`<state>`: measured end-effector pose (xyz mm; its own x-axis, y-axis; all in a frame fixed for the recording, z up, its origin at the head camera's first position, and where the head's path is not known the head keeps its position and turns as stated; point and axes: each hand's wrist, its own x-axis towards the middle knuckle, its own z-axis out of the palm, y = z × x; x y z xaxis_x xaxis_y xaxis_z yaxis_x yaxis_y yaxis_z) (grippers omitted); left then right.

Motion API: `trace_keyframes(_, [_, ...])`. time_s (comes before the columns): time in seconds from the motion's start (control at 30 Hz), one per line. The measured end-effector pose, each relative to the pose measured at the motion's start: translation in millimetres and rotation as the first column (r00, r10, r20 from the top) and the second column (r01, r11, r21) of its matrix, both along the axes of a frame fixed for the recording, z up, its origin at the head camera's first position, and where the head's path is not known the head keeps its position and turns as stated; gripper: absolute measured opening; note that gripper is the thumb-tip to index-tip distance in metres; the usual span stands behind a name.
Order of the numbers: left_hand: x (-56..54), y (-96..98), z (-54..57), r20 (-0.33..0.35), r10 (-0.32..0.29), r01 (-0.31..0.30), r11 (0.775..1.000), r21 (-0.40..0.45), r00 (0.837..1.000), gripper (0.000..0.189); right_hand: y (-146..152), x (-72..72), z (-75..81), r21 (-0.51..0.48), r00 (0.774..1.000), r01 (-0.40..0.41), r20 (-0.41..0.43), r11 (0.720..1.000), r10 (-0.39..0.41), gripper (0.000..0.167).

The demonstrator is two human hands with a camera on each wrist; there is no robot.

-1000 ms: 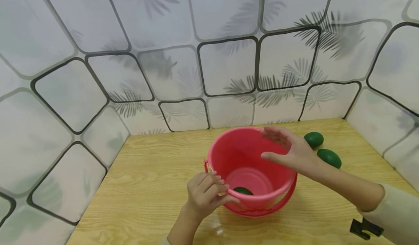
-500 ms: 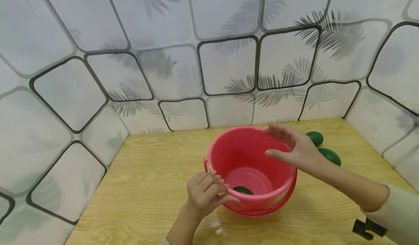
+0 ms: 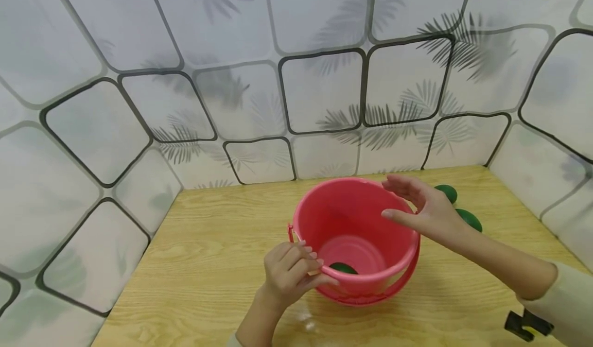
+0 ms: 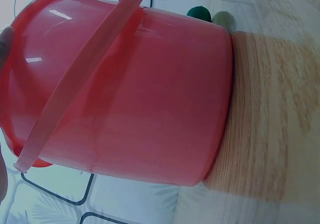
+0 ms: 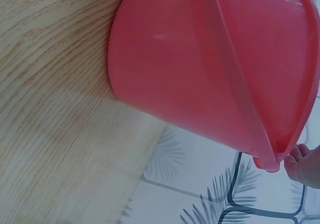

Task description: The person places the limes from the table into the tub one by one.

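Observation:
A pink plastic bucket stands upright on the table with its mouth up. My left hand grips its near-left rim, fingers over the edge and thumb along the outside. Over the right side of the rim hovers my right hand, its fingers extended and thumb spread apart, nothing held. Inside the bucket, on the near side of its bottom, lies a dark green oval thing, partly hidden by the rim. The bucket's handle hangs down across the near side. In the right wrist view, the left hand shows at the rim.
Right of the bucket, two more dark green oval things, a far one and a nearer one, lie on the wood-grain table, partly behind my right hand. Patterned white walls rise at the back and both sides.
My right hand has drifted a little to the right over the rim, now covering more of the two green things. The left hand keeps its grip, and the bucket stays in place.

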<state>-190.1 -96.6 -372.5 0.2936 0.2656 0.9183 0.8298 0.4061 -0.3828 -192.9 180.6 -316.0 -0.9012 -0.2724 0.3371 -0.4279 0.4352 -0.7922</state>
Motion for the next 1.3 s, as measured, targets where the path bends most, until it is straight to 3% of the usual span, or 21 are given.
trace_keyframes(0.43, [-1.5, 0.3, 0.4, -0.018, 0.005, -0.005, 1.0, 0.007, 1.0, 0.043, 7, -1.3, -2.9, 0.015, 1.0, 0.025, -0.006, 1.0, -0.025, 0.063])
trace_keyframes(0.9, [-1.8, -0.4, -2.6, 0.006, 0.012, -0.012, 1.0, 0.003, 1.0, 0.043, 14, -4.0, -6.6, -0.063, 0.996, 0.033, -0.083, 0.997, -0.038, 0.057])
trace_keyframes(1.3, [-0.9, -1.2, -2.5, 0.013, 0.014, -0.014, 1.0, 0.001, 1.0, 0.042, 20, -4.9, -12.9, -0.043, 0.996, 0.067, -0.062, 0.997, -0.069, 0.058])
